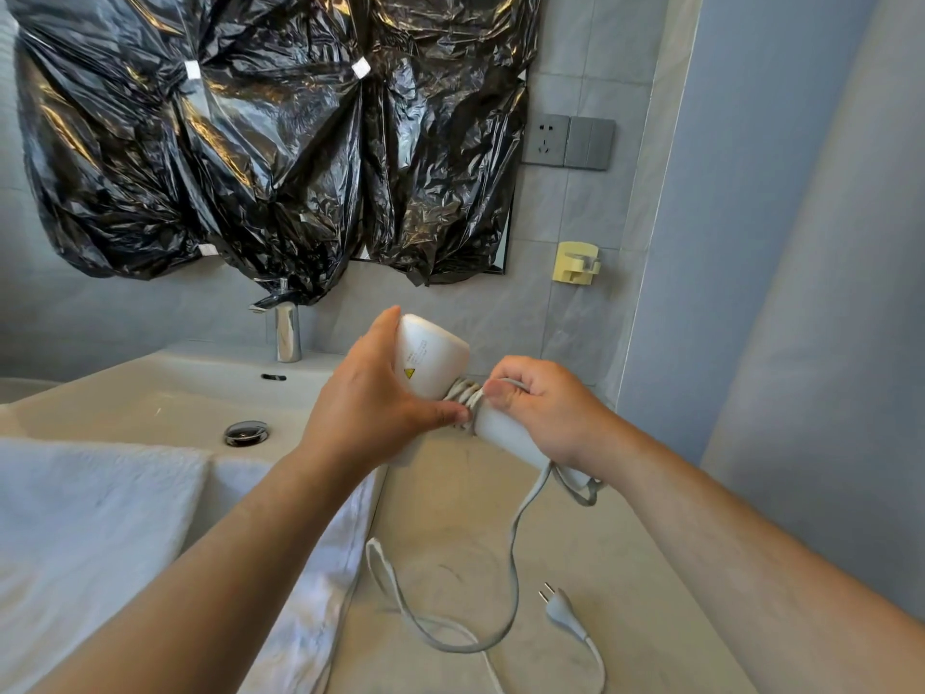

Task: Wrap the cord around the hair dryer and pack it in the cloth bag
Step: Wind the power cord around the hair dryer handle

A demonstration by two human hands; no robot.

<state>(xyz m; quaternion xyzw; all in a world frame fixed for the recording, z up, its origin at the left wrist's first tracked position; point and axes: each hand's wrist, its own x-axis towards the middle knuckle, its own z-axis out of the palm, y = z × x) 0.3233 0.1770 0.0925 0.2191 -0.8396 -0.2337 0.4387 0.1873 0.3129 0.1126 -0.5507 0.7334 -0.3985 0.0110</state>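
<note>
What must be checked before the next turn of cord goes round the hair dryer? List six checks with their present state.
1. Left hand grips hair dryer: ok.
2. Right hand pinches cord at the handle: ok.
3. Wound turns lie snug: ok.
4. Loose cord on the counter free of knots: cannot tell.
5. Plug lies free: ok.
6. Cloth bag in view: cannot tell; a white cloth lies left.

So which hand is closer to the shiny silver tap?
Left. The left hand grips the head of the white plastic hair dryer, just right of the shiny silver tap; the right hand holds its handle and grey cord, farther right.
</note>
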